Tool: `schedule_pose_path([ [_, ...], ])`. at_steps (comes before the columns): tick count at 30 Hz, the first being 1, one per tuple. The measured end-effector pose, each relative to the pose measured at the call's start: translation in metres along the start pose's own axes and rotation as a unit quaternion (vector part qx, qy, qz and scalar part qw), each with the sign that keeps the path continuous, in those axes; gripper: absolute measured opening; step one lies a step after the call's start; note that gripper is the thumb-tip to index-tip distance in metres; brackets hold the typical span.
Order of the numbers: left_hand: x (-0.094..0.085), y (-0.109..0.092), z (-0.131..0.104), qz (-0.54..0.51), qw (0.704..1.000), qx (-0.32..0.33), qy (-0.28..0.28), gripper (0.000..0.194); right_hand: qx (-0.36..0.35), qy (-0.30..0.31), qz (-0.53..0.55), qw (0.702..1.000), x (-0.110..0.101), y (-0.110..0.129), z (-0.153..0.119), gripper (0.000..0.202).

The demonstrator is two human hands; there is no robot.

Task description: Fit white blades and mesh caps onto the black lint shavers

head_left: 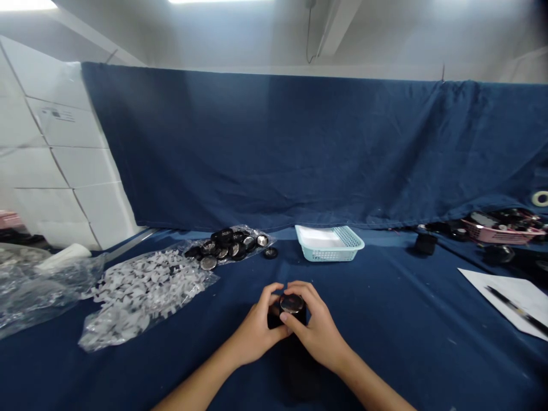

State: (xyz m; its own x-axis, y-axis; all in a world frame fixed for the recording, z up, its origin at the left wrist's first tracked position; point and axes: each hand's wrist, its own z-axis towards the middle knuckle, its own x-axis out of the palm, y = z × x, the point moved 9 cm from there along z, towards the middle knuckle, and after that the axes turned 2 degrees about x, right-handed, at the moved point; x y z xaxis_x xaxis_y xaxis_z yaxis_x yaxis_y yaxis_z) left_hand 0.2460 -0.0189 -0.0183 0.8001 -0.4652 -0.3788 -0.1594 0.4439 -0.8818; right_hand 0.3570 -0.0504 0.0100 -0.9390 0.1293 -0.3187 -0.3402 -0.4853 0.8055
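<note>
Near the front middle of the table, both hands close around a dark block-like object (pixel 274 315). My left hand (pixel 253 334) grips it from the left, thumb low and fingers curled over the far side. A round black cap with a glossy top (pixel 291 303) sits at its upper right. Thumb and fingers of my right hand (pixel 320 326) pinch this cap by its rim. Whether the cap is attached to the block or only rests against it, I cannot tell. Much of the block is hidden behind the fingers.
A bag of small grey-white plastic parts (pixel 145 291) lies to the left. Beyond it is a pile of round black caps (pixel 226 245). A light blue basket (pixel 331 254) stands at the back. Rightward are a black block (pixel 425 244), paper (pixel 509 291) with a pen, and a pink basket (pixel 499 235).
</note>
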Motion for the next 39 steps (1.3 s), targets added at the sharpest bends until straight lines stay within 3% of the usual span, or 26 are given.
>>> schedule_pose_path([
  [39, 0.002, 0.004, 0.001, -0.001, 1.0, 0.006, 0.016, 0.067, 0.045, -0.016, 0.028, 0.998, -0.002, -0.019, 0.001, 0.048],
])
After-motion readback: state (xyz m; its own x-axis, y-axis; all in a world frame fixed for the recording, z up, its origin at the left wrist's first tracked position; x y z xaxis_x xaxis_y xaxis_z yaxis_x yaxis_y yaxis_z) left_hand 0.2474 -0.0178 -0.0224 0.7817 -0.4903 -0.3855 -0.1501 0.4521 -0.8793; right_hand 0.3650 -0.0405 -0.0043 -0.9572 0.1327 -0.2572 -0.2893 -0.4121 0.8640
